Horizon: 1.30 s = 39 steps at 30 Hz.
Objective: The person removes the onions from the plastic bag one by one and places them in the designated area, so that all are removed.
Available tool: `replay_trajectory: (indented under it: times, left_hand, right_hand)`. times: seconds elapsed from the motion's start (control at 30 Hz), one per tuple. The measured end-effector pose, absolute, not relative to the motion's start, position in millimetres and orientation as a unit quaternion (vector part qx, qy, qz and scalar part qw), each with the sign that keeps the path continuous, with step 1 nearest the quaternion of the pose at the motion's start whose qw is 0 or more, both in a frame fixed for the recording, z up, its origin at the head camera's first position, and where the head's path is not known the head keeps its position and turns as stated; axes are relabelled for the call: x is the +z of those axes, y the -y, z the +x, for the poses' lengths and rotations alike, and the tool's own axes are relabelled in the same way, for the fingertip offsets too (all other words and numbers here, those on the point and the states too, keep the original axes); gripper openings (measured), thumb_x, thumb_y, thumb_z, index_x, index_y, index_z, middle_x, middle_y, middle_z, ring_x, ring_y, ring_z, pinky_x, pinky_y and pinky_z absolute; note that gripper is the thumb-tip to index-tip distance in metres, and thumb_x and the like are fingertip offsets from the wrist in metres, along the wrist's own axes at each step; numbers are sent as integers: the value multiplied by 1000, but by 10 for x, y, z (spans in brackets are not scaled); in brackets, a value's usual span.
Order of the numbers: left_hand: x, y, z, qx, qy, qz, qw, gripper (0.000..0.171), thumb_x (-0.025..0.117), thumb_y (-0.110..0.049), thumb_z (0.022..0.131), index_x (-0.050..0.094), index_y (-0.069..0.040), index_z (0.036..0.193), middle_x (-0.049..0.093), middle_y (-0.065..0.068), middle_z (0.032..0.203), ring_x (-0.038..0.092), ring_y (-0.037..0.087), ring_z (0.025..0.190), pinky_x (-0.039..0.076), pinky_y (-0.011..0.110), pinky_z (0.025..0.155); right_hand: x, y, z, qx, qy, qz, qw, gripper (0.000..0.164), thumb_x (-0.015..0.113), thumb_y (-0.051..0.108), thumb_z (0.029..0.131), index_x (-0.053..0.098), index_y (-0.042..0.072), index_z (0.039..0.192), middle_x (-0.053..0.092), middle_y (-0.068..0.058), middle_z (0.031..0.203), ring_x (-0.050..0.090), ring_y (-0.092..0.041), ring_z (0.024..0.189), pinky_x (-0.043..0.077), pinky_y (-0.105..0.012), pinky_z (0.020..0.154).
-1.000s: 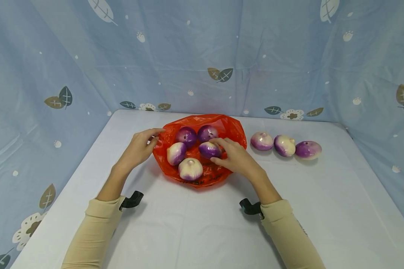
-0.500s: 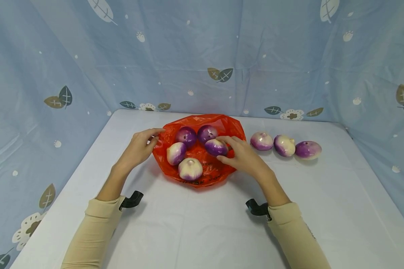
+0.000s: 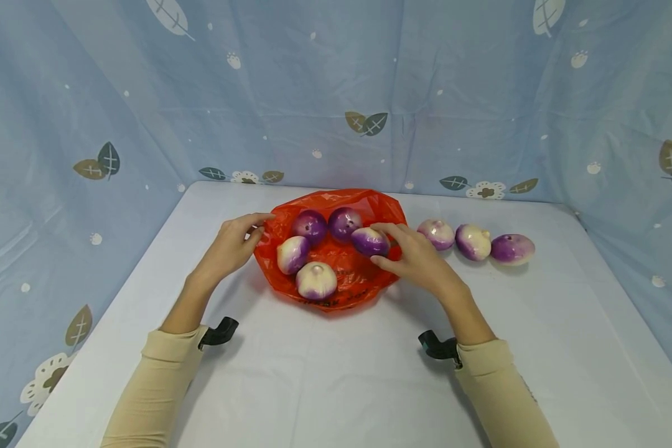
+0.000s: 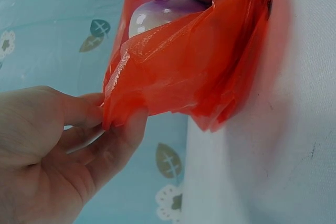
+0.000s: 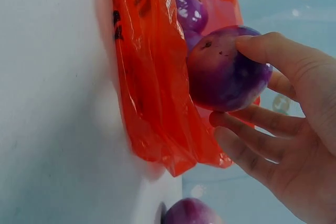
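Fingers (image 5: 273,120) of the right hand (image 3: 420,256) pinch one onion (image 3: 371,242) at the red bag's (image 3: 389,210) mouth, left hand (image 3: 232,247) pinching its rim; tally: four onions (image 3: 317,281) inside, left of that grip, three onions (image 3: 473,242) outside, right.

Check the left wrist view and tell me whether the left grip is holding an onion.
No, the left grip pinches the edge of the red bag between thumb and fingers.

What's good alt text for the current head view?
A right hand holds a glossy, round purple-and-white bulb at the mouth of an open red plastic bag; the left hand pinches the bag's rim. Four similar bulbs lie inside; three more sit on the white table at right.
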State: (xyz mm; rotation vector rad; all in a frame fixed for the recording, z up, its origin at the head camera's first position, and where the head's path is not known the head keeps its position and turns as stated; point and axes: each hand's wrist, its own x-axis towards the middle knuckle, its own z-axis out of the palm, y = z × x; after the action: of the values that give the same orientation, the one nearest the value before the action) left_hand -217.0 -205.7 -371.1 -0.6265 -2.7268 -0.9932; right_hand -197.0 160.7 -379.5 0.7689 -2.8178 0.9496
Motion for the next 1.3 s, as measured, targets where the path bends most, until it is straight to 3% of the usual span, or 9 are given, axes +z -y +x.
replay_trajectory:
  times: [0.17, 0.33, 0.47, 0.73, 1.03, 1.3]
  left_hand:
    - [-3711, 2057, -2171, -335, 915, -209, 89, 36, 47, 4, 96, 62, -1, 128, 68, 21, 115, 67, 34, 97, 59, 49, 84]
    - [-3717, 2061, -2182, -334, 915, -211, 87, 35, 47, 2, 97, 62, -2, 128, 68, 20, 115, 67, 33, 97, 60, 48, 83]
    - [-3722, 2060, -2189, -334, 914, -211, 86, 35, 47, 2, 97, 62, -2, 128, 68, 19, 114, 67, 32, 96, 60, 47, 83]
    - [-3726, 2056, -2190, -334, 915, -212, 84, 36, 47, 2, 97, 62, -2, 128, 68, 20, 115, 67, 33, 96, 60, 47, 82]
    - [-3738, 2060, -2201, -335, 914, -212, 91, 35, 47, 4, 96, 63, -2, 127, 69, 20, 113, 67, 33, 95, 60, 47, 83]
    - [-3746, 2065, -2210, -335, 914, -210, 96, 36, 47, 5, 95, 63, -3, 127, 70, 19, 112, 67, 32, 94, 59, 48, 83]
  right_hand:
    - [-3805, -1673, -1966, 320, 909, 261, 55, 56, 75, 29, 86, 53, 16, 137, 59, -5, 136, 59, -26, 119, 53, -47, 99]
    - [-3809, -1735, -1954, 331, 908, 251, 43, 57, 74, 29, 87, 52, 18, 138, 62, -3, 127, 60, -24, 102, 60, -37, 79]
    - [-3786, -1784, -1931, 330, 912, 240, 35, 57, 73, 30, 88, 51, 21, 140, 62, -4, 115, 58, -25, 94, 56, -29, 68]
    - [-3721, -1892, -1902, 328, 915, 227, 53, 58, 74, 29, 88, 50, 21, 140, 63, -6, 118, 58, -23, 99, 59, -37, 74]
    - [-3659, -2076, -1888, 344, 907, 224, 87, 59, 75, 22, 86, 51, 15, 140, 62, -12, 130, 66, -31, 103, 59, -49, 85]
    - [-3627, -2240, -1898, 350, 907, 208, 113, 61, 78, 16, 84, 52, 13, 139, 63, -12, 127, 69, -32, 100, 60, -47, 79]
